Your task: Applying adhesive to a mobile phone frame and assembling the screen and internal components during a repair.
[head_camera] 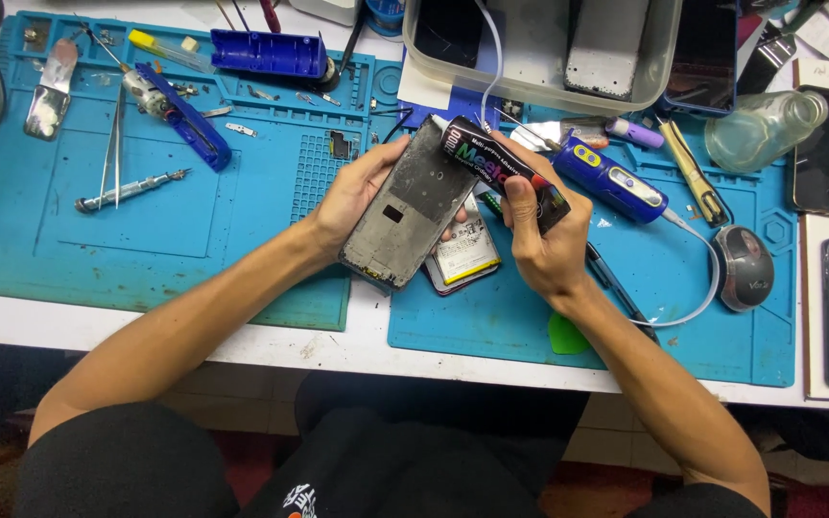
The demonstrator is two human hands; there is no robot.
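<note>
**Head view: glue tube laid against a stripped phone frame**

Head camera looks down on both hands meeting over a blue work mat (194, 240). The left hand (352, 197) is closed around the edge of a grey phone frame (414, 206), tilting its bare inner face upward, likely so that face is easy to reach. The right hand (539, 245) grips a black adhesive tube (506, 173), fingers wrapped round its body, the nozzle end resting at the frame's top edge; a squeezing grip of that kind suits steady dosing.

Just beneath the frame, between the two hands, lies a flat battery (467, 254). Beyond the right hand sits a blue powered tool (611, 182) with its white cable, and further right a round grey mouse (743, 267). Well left of the left hand lie tweezers (112, 144) and a small screwdriver (131, 190).
</note>
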